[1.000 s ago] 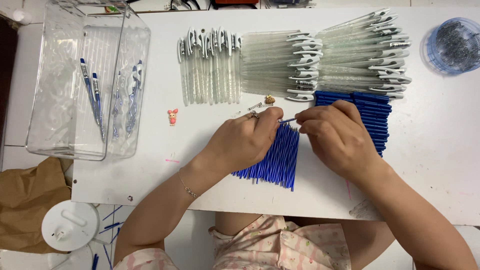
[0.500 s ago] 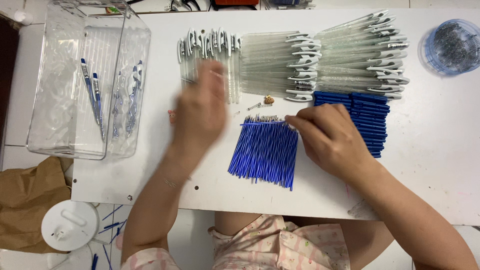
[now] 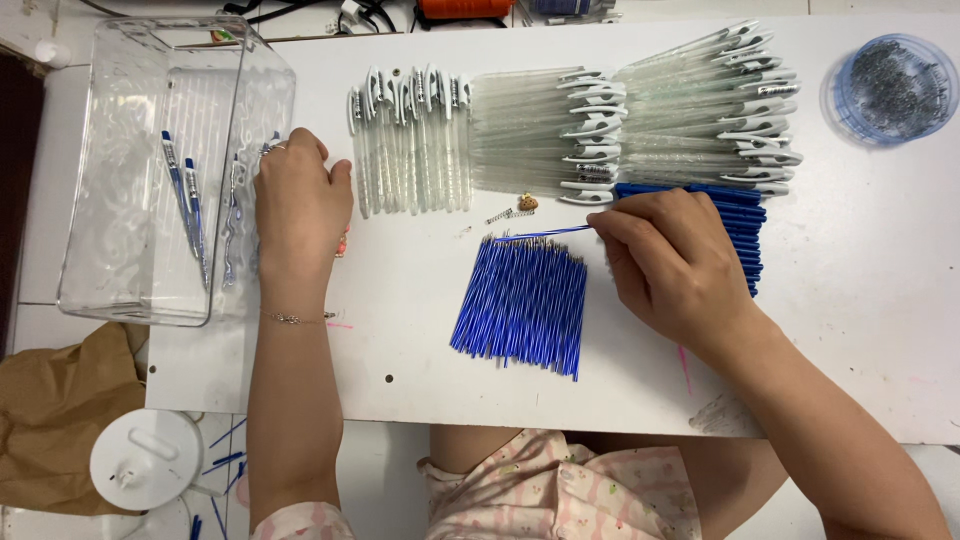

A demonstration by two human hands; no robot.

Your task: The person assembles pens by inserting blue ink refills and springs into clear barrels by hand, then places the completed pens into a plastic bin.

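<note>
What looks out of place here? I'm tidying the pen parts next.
A blue refill lies crosswise atop the refill pile, pinched by the right hand. A small spring and a brownish bit lie loose nearby.

Thin wrist chain (image 3: 291, 318), floral pink clothing (image 3: 560, 495)

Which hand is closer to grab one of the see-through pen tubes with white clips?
Probably the left hand. It is empty beside the clear bin, right next to the pen tubes. The right hand already pinches a blue refill.
</note>
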